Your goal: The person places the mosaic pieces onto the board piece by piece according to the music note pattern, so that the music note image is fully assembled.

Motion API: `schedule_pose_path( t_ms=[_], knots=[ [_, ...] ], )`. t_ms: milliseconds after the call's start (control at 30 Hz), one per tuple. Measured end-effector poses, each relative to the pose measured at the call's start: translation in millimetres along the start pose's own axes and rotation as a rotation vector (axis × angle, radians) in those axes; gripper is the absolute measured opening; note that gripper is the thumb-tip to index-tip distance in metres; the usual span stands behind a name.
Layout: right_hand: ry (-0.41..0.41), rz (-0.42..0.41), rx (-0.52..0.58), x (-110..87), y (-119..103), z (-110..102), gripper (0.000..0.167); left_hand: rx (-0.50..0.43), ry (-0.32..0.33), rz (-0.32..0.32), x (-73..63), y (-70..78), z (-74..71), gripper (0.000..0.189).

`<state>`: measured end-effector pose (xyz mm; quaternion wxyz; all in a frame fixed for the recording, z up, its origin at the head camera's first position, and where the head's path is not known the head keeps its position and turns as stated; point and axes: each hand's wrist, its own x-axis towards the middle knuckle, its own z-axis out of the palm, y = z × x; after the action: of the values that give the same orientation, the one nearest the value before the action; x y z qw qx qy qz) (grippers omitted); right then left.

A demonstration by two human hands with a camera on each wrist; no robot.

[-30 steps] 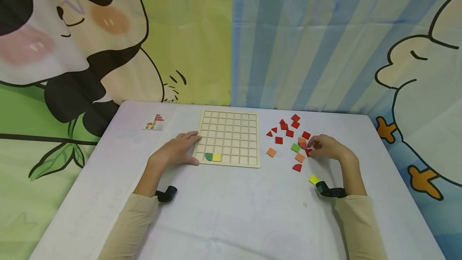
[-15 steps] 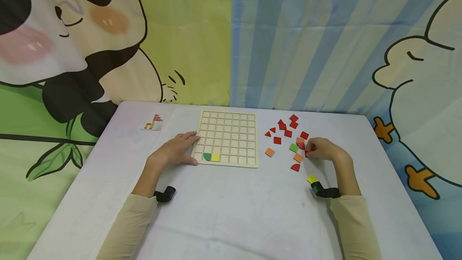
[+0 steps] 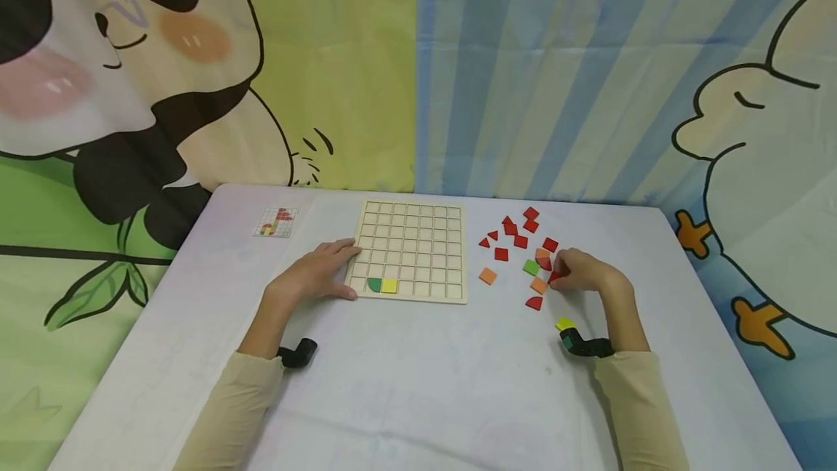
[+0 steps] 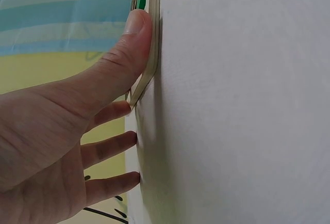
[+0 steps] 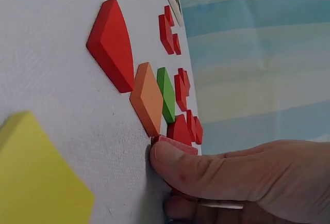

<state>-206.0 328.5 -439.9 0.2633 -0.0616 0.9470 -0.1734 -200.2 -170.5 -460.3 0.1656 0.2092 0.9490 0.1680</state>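
My left hand [image 3: 314,271] rests at the left edge of a pale wooden grid board [image 3: 418,253], fingers and thumb spread. In the left wrist view its thumb [image 4: 136,33] lies against the board's edge, near the corner. A green quarter-round piece [image 3: 375,285] and a yellow square [image 3: 389,286] sit side by side in the board's front row. To the right of the board, my right hand [image 3: 582,271] pinches a small red piece [image 5: 178,145] down at the table. The thumb covers much of this piece and hides its full shape.
Several red pieces [image 3: 520,242], orange squares [image 3: 487,276] and a green square [image 3: 531,267] lie scattered between board and right hand. A yellow piece [image 3: 565,323] lies by the right wrist's camera. A printed pattern card [image 3: 276,222] lies at back left.
My right hand has shifted slightly left and its fingers have closed on the red piece. The left hand stays at the board. The whole head view has drifted a little.
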Motion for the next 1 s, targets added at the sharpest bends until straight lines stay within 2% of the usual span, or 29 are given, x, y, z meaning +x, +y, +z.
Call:
schedule_pose_path(
  t_ms=[133, 200, 367, 533, 667, 867, 1000],
  knots=[
    [0.075, -0.086, 0.067, -3.7, -6, -5, 0.016, -0.01, -0.011, -0.003, -0.6, -2.3, 2.2, 0.095],
    [0.133, -0.184, 0.122, -4.9, -13, -7, 0.013, -0.012, -0.014, -0.004, -1.0, -2.8, 3.0, 0.095],
    [0.262, -0.468, 0.205, -4.3, -46, -3, 0.023, -0.009, 0.0, 0.005, -1.2, -3.2, 3.6, 0.094],
    [0.337, -0.666, 0.253, -3.5, -78, 10, 0.025, -0.001, 0.008, 0.012, 0.3, -1.2, 2.5, 0.093],
    [0.336, -0.727, 0.358, -6.1, -96, 16, 0.028, 0.004, 0.011, 0.016, 1.1, 0.2, 0.7, 0.093],
    [0.25, -0.708, 0.606, -9.5, -112, 20, 0.023, 0.009, 0.007, 0.01, -0.3, 0.9, -3.1, 0.093],
    [0.268, -0.693, 0.614, -6.7, -117, 26, 0.021, 0.007, 0.002, 0.012, -0.5, 0.8, -3.5, 0.094]
  ],
)
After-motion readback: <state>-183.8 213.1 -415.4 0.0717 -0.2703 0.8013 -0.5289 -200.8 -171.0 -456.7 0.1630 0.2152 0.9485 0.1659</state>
